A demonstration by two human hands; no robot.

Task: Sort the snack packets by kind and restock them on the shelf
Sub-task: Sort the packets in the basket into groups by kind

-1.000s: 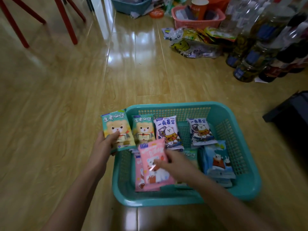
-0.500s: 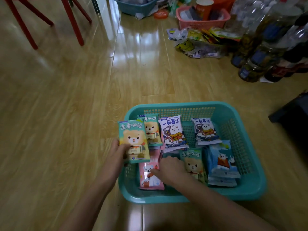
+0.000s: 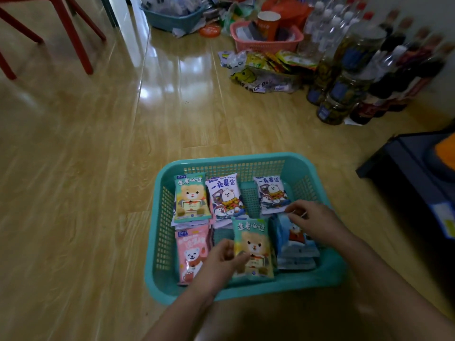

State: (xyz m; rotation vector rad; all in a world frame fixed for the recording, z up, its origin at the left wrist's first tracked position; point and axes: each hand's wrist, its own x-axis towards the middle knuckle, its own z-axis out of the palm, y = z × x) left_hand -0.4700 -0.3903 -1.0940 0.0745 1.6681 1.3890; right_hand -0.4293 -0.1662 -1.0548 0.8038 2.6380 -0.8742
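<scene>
Wood floor (image 3: 73, 168) carries a teal basket (image 3: 246, 157). At its near edge the left hand (image 3: 221, 262) pinches a green packet (image 3: 254, 247) by its left side, long axis running near to far. One pink (image 3: 192, 252) lies in the near-left corner; blues (image 3: 298, 252), at least two, near-right. The right hand (image 3: 317, 220) hovers curled above them; I cannot tell whether it holds anything. Farther on, the second green (image 3: 190, 196) sits in the far-left corner, nearer the left hand. Two whites (image 3: 225, 195) line the far edge.

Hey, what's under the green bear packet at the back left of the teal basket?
The back green packet lies on a stack: pale packet edges stick out along its near side. How many packets lie beneath, and of which kind, is covered.
</scene>
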